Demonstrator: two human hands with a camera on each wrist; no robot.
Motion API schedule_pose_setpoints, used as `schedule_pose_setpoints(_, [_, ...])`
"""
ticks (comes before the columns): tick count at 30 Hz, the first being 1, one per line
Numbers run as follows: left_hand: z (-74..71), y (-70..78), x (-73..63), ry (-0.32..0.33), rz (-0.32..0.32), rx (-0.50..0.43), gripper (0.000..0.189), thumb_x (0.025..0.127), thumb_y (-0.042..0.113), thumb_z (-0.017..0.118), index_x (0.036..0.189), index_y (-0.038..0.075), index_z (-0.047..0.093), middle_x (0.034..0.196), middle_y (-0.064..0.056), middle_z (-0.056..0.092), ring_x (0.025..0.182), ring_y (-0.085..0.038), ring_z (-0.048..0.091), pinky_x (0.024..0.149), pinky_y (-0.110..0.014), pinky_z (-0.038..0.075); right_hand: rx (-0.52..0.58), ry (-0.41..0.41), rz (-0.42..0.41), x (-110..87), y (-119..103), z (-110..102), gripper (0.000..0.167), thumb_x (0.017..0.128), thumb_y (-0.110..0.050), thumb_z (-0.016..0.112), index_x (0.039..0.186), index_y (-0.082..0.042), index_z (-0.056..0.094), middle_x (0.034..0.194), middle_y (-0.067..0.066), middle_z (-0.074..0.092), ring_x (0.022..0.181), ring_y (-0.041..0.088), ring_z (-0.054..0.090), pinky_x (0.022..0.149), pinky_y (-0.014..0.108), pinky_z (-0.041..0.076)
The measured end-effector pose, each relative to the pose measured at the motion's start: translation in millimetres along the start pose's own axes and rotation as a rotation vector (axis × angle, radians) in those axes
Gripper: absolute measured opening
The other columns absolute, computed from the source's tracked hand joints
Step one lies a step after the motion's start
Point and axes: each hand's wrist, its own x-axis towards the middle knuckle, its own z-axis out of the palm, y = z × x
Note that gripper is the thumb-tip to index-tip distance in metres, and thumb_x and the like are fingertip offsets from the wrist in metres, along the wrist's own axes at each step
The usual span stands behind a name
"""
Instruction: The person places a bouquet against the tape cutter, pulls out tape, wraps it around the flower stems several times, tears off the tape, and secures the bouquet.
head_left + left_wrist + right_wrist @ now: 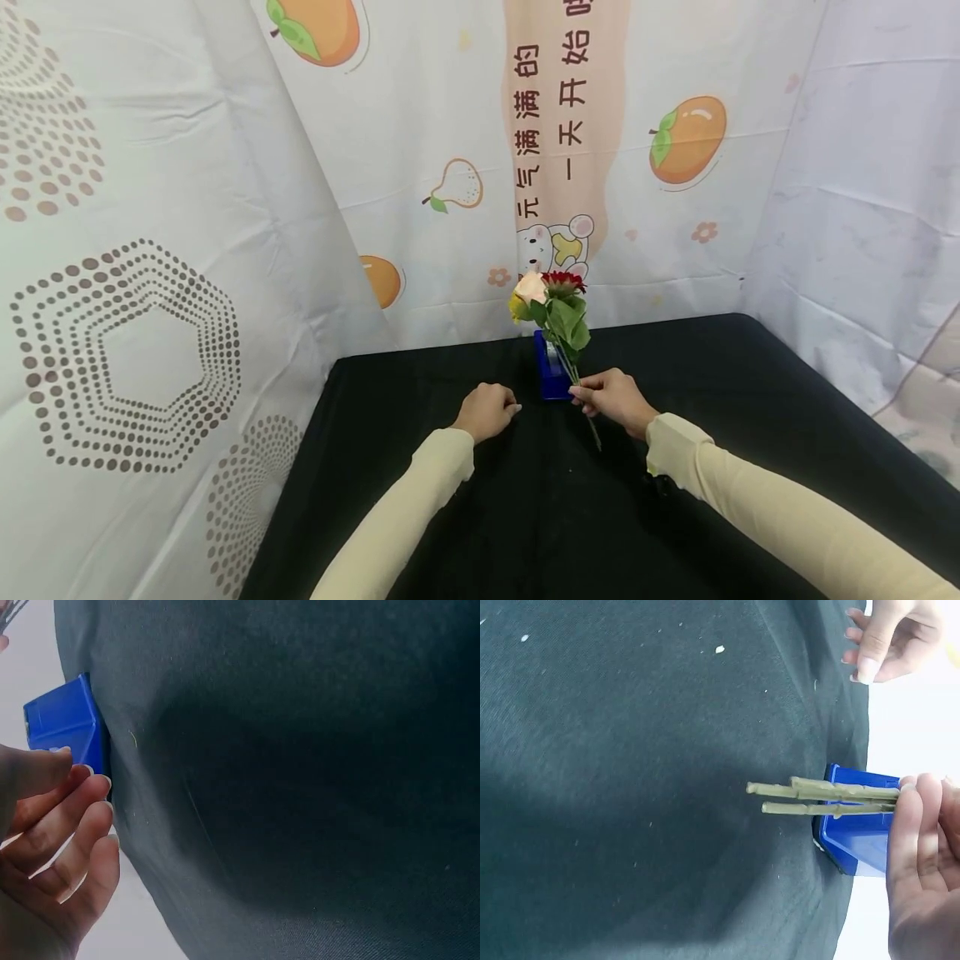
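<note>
My right hand [615, 398] pinches the green stems [840, 793] of a small bunch of artificial-looking flowers [564, 321] between thumb and fingers. Three stem ends stick out past the fingers in the right wrist view. At the top of the bunch are a pale pink bloom [531, 287], a dark red one [564, 282] and a yellow one [518, 308], above green leaves. Behind the stems a blue box-like container [551, 385] stands on the table. Left of it, my left hand [486, 411] holds nothing, its fingers loosely curled [97, 825].
A black cloth covers the table [525, 517]. White printed curtains [435, 108] hang behind it and on both sides. The blue container is near the table's far edge. A small dark object [660, 485] shows below the right cuff.
</note>
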Motion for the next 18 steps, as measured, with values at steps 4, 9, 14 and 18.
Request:
schedule_pose_setpoints(4, [-3.0,-2.6,2.8,0.016,-0.028,-0.050,0.014,0.100,0.021,0.070,0.097,0.011,0.079,0.087,0.001,0.072,0.063,-0.006,0.057,0.063,-0.027,0.051,-0.042,0.023,-0.008,-0.3,0,-2,0.030,0.104,-0.021,0.064,0.117,0.004,0.074,0.100,0.016,0.074,0.085,0.033,0.070,0.080,0.045,0.059])
schedule_pose_setpoints(9, [-5.7,-0.3,8.9,0.041,-0.060,-0.100,0.015,0.101,0.022,0.069,0.098,0.011,0.079,0.091,0.000,0.073,0.065,-0.006,0.059,0.064,-0.027,0.052,-0.070,0.049,0.005,-0.9,1,-4,0.029,0.103,-0.020,0.064,0.117,0.004,0.074,0.097,0.014,0.075,0.080,0.026,0.070,0.079,0.045,0.059])
schedule_pose_setpoints(14, [-2.5,6.8,15.5,0.036,-0.075,-0.125,0.016,0.101,0.023,0.069,0.098,0.011,0.078,0.089,0.001,0.072,0.064,-0.007,0.059,0.064,-0.027,0.051,-0.066,0.078,0.019,-1.9,4,-8,0.029,0.103,-0.020,0.064,0.119,0.003,0.073,0.095,0.009,0.075,0.087,0.034,0.071,0.077,0.043,0.059])
schedule_pose_setpoints(18, [3.6,10.3,18.8,0.036,-0.090,-0.143,0.015,0.101,0.022,0.069,0.098,0.011,0.078,0.089,0.001,0.071,0.064,-0.008,0.058,0.063,-0.027,0.050,-0.073,0.092,0.013,-2.0,8,-12,0.030,0.103,-0.021,0.065,0.119,0.003,0.073,0.098,0.013,0.075,0.087,0.034,0.071,0.076,0.041,0.060])
